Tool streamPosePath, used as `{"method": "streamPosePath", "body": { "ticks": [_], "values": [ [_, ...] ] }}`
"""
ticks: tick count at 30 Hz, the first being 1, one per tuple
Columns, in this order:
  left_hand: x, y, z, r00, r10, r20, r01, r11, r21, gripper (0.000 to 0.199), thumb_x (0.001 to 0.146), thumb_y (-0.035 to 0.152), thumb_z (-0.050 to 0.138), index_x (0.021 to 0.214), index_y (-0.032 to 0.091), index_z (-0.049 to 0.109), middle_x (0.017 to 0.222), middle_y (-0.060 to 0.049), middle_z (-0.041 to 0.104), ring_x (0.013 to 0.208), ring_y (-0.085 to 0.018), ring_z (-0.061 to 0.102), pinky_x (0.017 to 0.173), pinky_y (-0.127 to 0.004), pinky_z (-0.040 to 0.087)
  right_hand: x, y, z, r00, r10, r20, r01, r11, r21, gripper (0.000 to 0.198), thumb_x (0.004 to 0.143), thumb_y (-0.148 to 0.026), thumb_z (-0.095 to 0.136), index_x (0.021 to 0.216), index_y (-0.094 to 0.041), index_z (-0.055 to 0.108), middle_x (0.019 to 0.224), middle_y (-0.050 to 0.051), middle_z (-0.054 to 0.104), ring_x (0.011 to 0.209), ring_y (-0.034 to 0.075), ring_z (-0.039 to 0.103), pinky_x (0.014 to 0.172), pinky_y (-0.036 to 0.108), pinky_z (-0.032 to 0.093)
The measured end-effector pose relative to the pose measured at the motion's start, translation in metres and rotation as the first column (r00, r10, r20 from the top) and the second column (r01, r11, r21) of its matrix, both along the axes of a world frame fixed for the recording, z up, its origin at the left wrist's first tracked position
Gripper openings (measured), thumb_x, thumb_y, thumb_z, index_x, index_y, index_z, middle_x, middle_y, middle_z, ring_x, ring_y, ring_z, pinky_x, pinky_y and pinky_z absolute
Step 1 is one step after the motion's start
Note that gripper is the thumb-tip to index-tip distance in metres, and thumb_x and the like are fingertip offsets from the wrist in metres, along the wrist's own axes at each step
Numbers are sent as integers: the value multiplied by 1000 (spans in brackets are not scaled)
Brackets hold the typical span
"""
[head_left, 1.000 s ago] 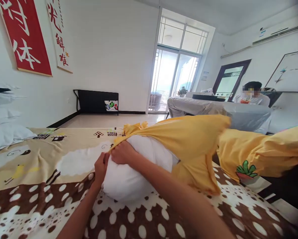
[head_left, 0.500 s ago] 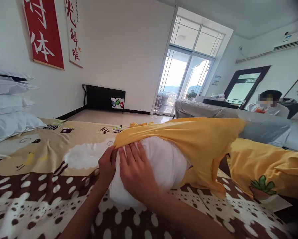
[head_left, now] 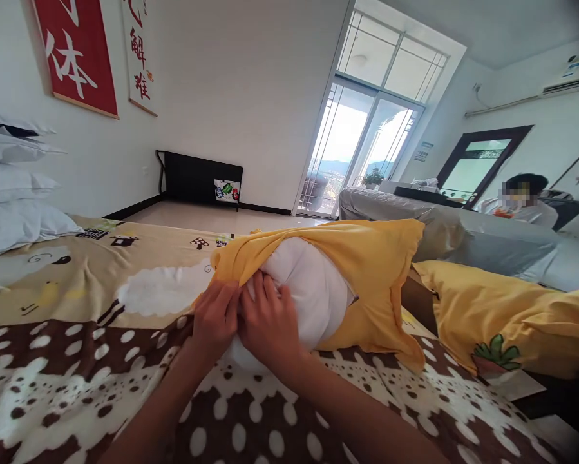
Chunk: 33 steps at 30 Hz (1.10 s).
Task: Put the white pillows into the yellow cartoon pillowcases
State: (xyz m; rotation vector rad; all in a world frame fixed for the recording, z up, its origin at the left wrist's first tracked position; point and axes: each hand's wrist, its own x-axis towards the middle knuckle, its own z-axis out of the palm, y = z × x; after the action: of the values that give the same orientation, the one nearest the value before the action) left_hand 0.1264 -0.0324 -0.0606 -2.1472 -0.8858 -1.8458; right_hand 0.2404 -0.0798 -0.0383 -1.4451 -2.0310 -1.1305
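A yellow pillowcase (head_left: 386, 258) lies partly over a white pillow (head_left: 313, 290), whose rounded middle bulges out of the case's opening. My left hand (head_left: 216, 317) is closed on the edge of the pillowcase at the left end of the opening. Right beside it, my right hand (head_left: 270, 316) presses bent fingers into the white pillow, close under the yellow edge. Its fingertips are sunk in the folds and partly hidden. Both lie on a patterned blanket (head_left: 250, 419) in brown, cream and white.
To the right lies another yellow pillow (head_left: 525, 306) with a plant picture. White pillows (head_left: 18, 219) are stacked at the left. Behind stand a plastic-covered sofa (head_left: 502, 245), a person (head_left: 525, 200) and a black folded frame (head_left: 197, 180) against the wall.
My left hand has moved onto the case's edge with more fingers, and my right hand's fingers have curled. The pillowcase's right end has drawn leftward. The view has shifted slightly.
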Motion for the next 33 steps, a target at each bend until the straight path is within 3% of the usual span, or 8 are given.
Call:
{"method": "streamPosePath", "body": {
  "ticks": [3,8,14,19,23,26,29,33],
  "values": [
    [4,-2,-5,991,90,-101,-78,991,113,11,87,7,48,89,15,56,67,-2,53,66,-16,51,64,-26,42,4,7,-3,998,64,-25,-64,998,-9,28,87,-24,46,107,-12,61,115,17,60,105,30,45,79,43,35],
    [7,-9,-5,980,108,-168,-76,980,185,11,86,6,48,91,14,54,66,-2,52,64,-16,50,63,-27,41,18,18,6,978,205,-49,-210,958,-196,15,81,-27,55,90,-18,63,92,10,61,93,26,46,74,39,34],
    [12,-11,2,972,125,-200,-92,981,169,6,87,10,51,87,16,54,66,0,51,64,-15,50,63,-26,41,35,42,14,997,-4,-79,2,1000,-27,14,83,-18,50,79,-18,63,79,10,58,82,26,46,62,35,30],
    [7,-4,2,931,290,-223,-231,938,259,3,85,12,54,88,14,54,67,-2,54,65,-17,52,62,-28,42,28,38,8,989,-14,-149,22,998,54,12,84,-23,51,81,-19,62,88,10,57,83,24,47,62,32,34],
    [2,-7,10,890,390,-236,-327,907,266,8,84,10,52,91,13,55,69,-3,55,68,-19,52,65,-30,43,25,7,7,965,152,-211,-168,984,-58,28,81,-33,53,104,-18,61,104,11,56,94,25,48,74,34,42],
    [3,-8,17,898,365,-247,-319,925,208,18,85,9,48,102,12,54,80,-7,58,77,-21,54,72,-31,45,35,-21,16,917,320,-238,-370,905,-210,57,78,-27,54,133,-13,44,118,12,54,106,24,46,89,36,42],
    [8,-6,23,955,238,-177,-235,971,39,14,90,17,43,99,14,55,83,-7,61,79,-20,58,71,-30,47,58,-34,32,874,436,-214,-484,823,-299,58,79,-23,52,135,-15,43,125,10,53,113,22,45,98,36,39],
    [18,-7,31,992,70,-107,-100,948,-302,12,88,22,42,89,18,53,82,-5,63,76,-20,61,68,-32,48,88,-25,40,917,311,-248,-341,936,-87,47,84,-34,55,128,-20,50,131,11,51,117,26,44,98,44,37]
  ]
}}
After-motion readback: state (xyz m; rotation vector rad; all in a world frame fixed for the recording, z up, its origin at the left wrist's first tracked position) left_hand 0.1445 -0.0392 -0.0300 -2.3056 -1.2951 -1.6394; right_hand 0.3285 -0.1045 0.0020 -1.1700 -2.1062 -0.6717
